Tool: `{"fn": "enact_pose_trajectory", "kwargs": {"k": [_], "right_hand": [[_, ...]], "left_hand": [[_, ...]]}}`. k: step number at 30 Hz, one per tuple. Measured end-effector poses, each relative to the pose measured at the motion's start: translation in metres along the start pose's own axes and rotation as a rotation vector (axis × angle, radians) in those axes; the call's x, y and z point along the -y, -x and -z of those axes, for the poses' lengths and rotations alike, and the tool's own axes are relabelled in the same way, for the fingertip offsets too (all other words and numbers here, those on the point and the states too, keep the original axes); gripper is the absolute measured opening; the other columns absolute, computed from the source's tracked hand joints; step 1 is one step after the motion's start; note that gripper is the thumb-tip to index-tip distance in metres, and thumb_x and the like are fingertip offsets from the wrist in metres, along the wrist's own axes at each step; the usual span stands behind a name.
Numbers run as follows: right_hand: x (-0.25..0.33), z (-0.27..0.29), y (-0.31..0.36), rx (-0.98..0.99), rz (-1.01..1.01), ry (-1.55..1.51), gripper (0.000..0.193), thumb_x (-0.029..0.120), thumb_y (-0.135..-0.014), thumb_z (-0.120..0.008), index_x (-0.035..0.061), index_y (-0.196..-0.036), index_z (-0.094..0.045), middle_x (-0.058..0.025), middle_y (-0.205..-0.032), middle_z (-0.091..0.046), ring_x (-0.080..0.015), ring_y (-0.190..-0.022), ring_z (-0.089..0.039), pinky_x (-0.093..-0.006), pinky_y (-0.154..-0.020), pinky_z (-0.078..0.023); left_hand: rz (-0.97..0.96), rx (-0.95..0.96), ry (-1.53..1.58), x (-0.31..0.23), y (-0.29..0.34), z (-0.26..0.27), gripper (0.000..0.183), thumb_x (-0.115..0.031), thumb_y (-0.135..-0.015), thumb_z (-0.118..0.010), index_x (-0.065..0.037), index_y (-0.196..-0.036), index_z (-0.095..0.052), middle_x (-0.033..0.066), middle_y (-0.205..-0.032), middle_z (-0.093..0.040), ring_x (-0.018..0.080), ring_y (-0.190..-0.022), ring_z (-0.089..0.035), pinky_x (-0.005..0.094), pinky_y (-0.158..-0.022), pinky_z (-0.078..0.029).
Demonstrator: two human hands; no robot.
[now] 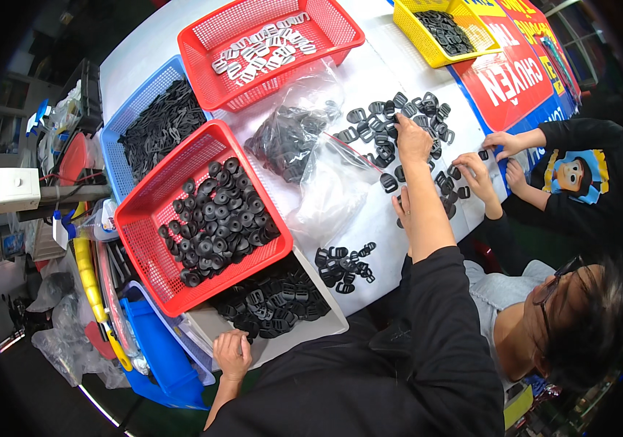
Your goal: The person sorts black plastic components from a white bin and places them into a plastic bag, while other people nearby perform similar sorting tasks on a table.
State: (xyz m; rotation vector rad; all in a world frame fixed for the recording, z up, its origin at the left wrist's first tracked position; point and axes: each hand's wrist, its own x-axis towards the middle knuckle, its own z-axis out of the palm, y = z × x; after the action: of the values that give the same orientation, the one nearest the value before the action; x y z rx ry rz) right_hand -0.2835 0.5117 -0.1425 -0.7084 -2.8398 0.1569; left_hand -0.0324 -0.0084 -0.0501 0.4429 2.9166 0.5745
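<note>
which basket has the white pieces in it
The far red basket, between the blue basket and yellow basket, holds the white buckles; the near red basket, like those two, holds black pieces.

The black buckles (378,125) strewn right of centre look like hard moulded plastic, smooth with small highlights, while the black discs (220,218) at centre left look duller, rubbery. The red basket (144,218) at centre left and the yellow basket (428,52) at upper right are perforated plastic with a light sheen, the grey bin (304,339) is smooth plastic, and the bag (335,178) at centre is thin, glossy, crinkled clear film. The tabletop (373,266) looks smooth, and the black sleeve (442,313) at lower right is matt cloth.
</note>
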Motion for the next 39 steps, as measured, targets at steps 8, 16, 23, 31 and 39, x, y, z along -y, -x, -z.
{"fn": "enact_pose_trajectory", "kwargs": {"k": [8,16,23,31,39], "right_hand": [[0.009,-0.017,-0.009,-0.033,0.033,0.110,0.014,0.020,-0.088,-0.057,0.0102,-0.096,-0.063,-0.0072,-0.094,-0.065,-0.0259,-0.092,-0.063,-0.0402,-0.071,-0.055],[-0.042,0.005,-0.037,-0.197,-0.345,-0.260,0.035,0.022,-0.080,-0.055,0.0064,-0.108,-0.068,-0.0195,-0.097,-0.068,-0.0363,-0.091,-0.066,-0.0449,-0.082,-0.051],[-0.156,0.028,-0.021,-0.280,-0.575,-0.527,0.033,0.018,-0.083,-0.053,0.0027,-0.111,-0.062,-0.0223,-0.101,-0.064,-0.0346,-0.088,-0.065,-0.0421,-0.081,-0.053],[-0.177,0.028,-0.006,-0.231,-0.674,-0.219,0.035,0.017,-0.085,-0.055,0.0005,-0.116,-0.057,-0.0216,-0.109,-0.060,-0.0341,-0.095,-0.062,-0.0414,-0.084,-0.051],[-0.055,0.045,0.031,-0.287,-0.206,-0.205,0.041,0.014,-0.084,-0.059,-0.0001,-0.121,-0.052,-0.0214,-0.119,-0.054,-0.0356,-0.107,-0.055,-0.0429,-0.092,-0.045]], "left_hand": [[-0.003,0.000,0.002,0.001,0.001,-0.001,0.004,-0.006,-0.078,-0.060,-0.008,-0.081,-0.062,0.0043,-0.083,-0.063,0.0233,-0.079,-0.059,0.0355,-0.070,-0.040],[0.001,-0.017,-0.001,-0.001,0.001,0.000,0.005,-0.006,-0.078,-0.060,-0.008,-0.081,-0.062,0.0039,-0.083,-0.063,0.0233,-0.078,-0.058,0.0358,-0.070,-0.040],[-0.002,0.020,0.009,0.001,0.002,-0.001,0.005,-0.005,-0.077,-0.061,-0.009,-0.081,-0.061,0.0034,-0.083,-0.063,0.0230,-0.079,-0.058,0.0353,-0.069,-0.039],[-0.010,0.011,0.002,0.000,0.000,0.000,0.005,-0.005,-0.078,-0.061,-0.009,-0.081,-0.062,0.0038,-0.083,-0.063,0.0225,-0.079,-0.059,0.0355,-0.069,-0.039],[-0.003,-0.003,0.012,0.000,0.001,0.000,0.004,-0.005,-0.079,-0.060,-0.008,-0.081,-0.062,0.0044,-0.083,-0.063,0.0228,-0.078,-0.059,0.0350,-0.069,-0.040]]}}
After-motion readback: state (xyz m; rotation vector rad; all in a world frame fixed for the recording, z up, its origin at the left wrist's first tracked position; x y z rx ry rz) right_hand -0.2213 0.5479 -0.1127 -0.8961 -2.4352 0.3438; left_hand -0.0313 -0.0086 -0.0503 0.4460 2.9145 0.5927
